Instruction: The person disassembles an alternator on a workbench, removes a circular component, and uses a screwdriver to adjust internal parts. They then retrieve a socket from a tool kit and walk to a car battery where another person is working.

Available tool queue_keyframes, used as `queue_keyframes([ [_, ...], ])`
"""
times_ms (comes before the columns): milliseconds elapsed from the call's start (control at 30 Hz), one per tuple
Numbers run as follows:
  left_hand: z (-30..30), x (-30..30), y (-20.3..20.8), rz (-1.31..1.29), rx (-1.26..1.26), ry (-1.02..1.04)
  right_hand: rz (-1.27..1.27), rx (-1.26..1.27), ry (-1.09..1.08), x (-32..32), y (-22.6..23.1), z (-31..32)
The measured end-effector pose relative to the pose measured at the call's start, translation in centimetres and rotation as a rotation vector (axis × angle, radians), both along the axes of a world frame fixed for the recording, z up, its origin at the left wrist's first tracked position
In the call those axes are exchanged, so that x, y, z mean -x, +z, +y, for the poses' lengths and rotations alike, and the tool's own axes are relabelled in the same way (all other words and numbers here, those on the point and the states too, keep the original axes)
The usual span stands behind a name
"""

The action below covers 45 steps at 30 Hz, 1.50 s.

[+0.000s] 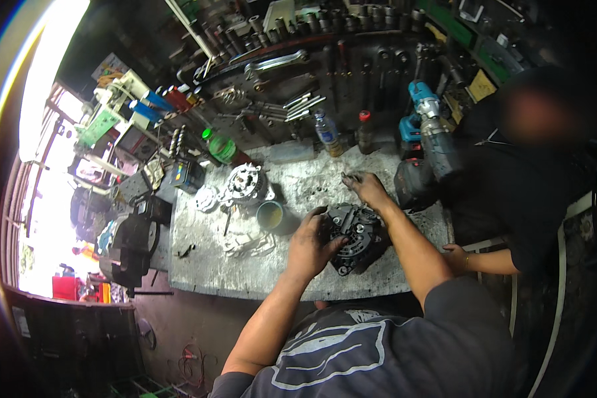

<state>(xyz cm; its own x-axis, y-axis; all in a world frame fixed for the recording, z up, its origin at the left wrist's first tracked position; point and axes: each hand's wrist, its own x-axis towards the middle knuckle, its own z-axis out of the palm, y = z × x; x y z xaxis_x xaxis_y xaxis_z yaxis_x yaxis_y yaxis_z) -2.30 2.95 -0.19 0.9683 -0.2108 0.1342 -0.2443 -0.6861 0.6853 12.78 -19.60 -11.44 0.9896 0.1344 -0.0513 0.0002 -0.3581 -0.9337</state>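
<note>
While the left hand clamps down over the near side of a dark alternator lying on the grey workbench, the right hand reaches just past it, fingers pinched around something small; what it is cannot be told.

Item: alternator, dark, ribbed rear cover up, toward the bench's right front edge, gripped and steadied by the left hand.
Item: second alternator housing, bright aluminium, further back to the left, with loose pale cast parts before it.
Item: small round tin, just left of the left hand.
Item: green bottle, clear plastic bottle, dark bottle with red cap, along the rear.
Item: blue cordless impact driver, at right rear.
Item: wall rack of spanners and sockets.
Item: bench vice, off the left end.
Item: a second person's hand, resting by the right corner.

Judged step: stripping or refitting the rear of the dark unit, a fastener or small part being handled. The next move calls for a firm left-hand hold and fine fingertip work.
</note>
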Motion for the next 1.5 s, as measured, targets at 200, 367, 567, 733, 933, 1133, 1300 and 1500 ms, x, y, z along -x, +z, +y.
queue_keyframes([
  [200, 0.6, -0.6, -0.2, -0.145, -0.057, -0.095, -0.018, -0.204, -0.278, 9.8, 0.8, -2.2],
  [367, 0.7, -0.6, -0.2, 0.151, 0.155, -0.010, 0.057, -0.199, -0.373, 13.1, 1.0, -2.6],
  [567, 0.7, -0.5, 0.2, -0.037, 0.038, -0.110, -0.070, -0.180, -0.386, 14.5, 1.2, -2.4],
  [733, 0.9, -0.7, -0.4, 0.010, 0.019, -0.097, -0.075, -0.178, -0.352, 14.7, 0.9, -2.3],
  [933, 1.0, -0.4, -1.3, 0.037, 0.092, 0.050, -0.087, -0.169, -0.370, 14.8, 0.7, -2.1],
  [1133, 0.9, -0.4, -0.7, -0.050, 0.031, -0.059, -0.083, -0.147, -0.326, 15.1, 0.5, -2.2],
  [1300, 0.8, -0.5, -0.6, -0.282, -0.007, -0.112, -0.114, -0.164, -0.344, 15.4, 0.8, -2.2],
  [1500, 0.8, -0.5, -0.9, -0.032, -0.014, -0.030, -0.081, -0.185, -0.325, 16.0, 1.6, -2.3],
])
